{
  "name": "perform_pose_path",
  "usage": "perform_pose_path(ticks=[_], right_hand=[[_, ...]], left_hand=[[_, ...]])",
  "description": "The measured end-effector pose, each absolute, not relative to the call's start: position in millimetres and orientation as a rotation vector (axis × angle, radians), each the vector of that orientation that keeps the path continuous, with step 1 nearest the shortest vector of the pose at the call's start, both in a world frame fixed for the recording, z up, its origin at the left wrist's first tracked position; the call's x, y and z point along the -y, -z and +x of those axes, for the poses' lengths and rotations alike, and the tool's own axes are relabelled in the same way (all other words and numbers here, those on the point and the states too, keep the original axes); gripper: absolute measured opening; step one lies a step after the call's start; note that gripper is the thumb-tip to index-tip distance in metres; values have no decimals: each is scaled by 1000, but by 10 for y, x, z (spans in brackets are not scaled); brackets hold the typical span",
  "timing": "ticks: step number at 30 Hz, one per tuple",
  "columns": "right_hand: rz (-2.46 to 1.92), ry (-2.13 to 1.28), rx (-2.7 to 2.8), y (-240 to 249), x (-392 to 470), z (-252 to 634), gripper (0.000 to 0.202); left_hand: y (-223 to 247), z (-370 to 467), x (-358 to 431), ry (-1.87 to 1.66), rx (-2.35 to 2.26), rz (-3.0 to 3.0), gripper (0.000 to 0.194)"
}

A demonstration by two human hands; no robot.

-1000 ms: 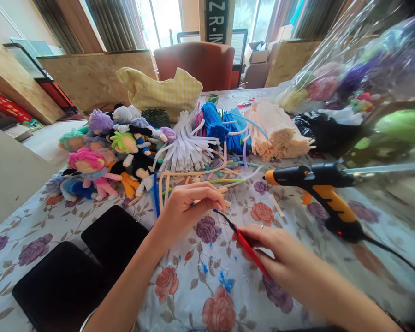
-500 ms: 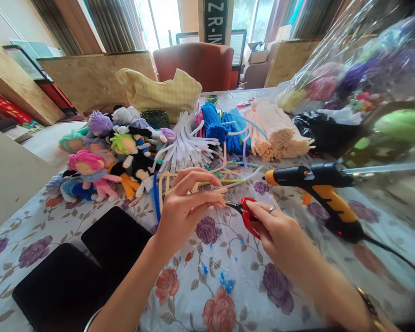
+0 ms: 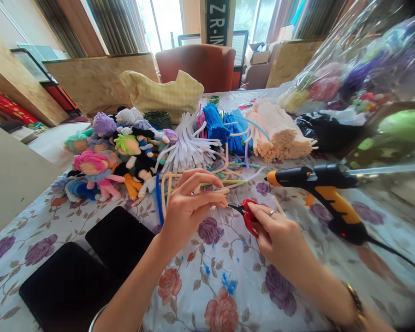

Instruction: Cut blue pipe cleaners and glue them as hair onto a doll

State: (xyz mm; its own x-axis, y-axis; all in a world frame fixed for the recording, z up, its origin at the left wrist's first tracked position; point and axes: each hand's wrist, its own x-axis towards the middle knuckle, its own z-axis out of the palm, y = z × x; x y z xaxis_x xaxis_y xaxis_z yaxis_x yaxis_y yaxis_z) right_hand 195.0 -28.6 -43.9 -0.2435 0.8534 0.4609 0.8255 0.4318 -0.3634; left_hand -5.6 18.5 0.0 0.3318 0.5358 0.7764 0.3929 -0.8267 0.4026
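Over the middle of the table, my left hand point(image 3: 193, 198) is closed in a pinch on a small peach pipe cleaner piece point(image 3: 223, 191), mostly hidden behind the fingers. My right hand point(image 3: 280, 228) grips small scissors point(image 3: 250, 218) by their red handles. Their dark blades point left and reach my left fingertips; the tips are hidden there, so whether they touch the piece cannot be seen. Beyond my left hand lie loose peach and blue pipe cleaners point(image 3: 160, 203). Blue fuzz scraps point(image 3: 229, 283) are scattered on the cloth below the hands.
A glue gun point(image 3: 318, 189) with a lit red light lies at right, its cord trailing off. Yarn-haired dolls point(image 3: 97, 166) are heaped at left. White point(image 3: 190, 147), blue point(image 3: 216, 123) and peach pipe cleaner bundles point(image 3: 280, 131) stand behind. Two black flat panels point(image 3: 67, 286) lie front left.
The whole view has shifted slightly to the right in the picture. Both hands keep nearly the same pose, with the scissors still at the left fingertips.
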Motion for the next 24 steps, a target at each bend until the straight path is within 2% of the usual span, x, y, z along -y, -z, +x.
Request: perform_pose_path(ticks=[7,11,14,17,19,24], right_hand=[[-1367,-85,2148,471,253,1952,45],[-1451,-181,2042,431,261,1943,33],[-1481,-518,1878,324,286,1934,20],[-1387,-1089,1670,207,314,1901,25],[-1326,-1345,1508,161,331,1864,27],[-1265,-1540,1391,145,371,1777,34]], left_hand=[[-18,-47,-189,-1571,-887,2373,22],[-16,-37,-175,-1538,-1044,2143,18],[-15,-27,-164,-1502,-1129,1896,13],[-17,-13,-158,-1449,-1158,1701,12],[-14,-5,-155,-1398,-1160,1613,14],[11,5,-147,-1362,-1091,1437,15]])
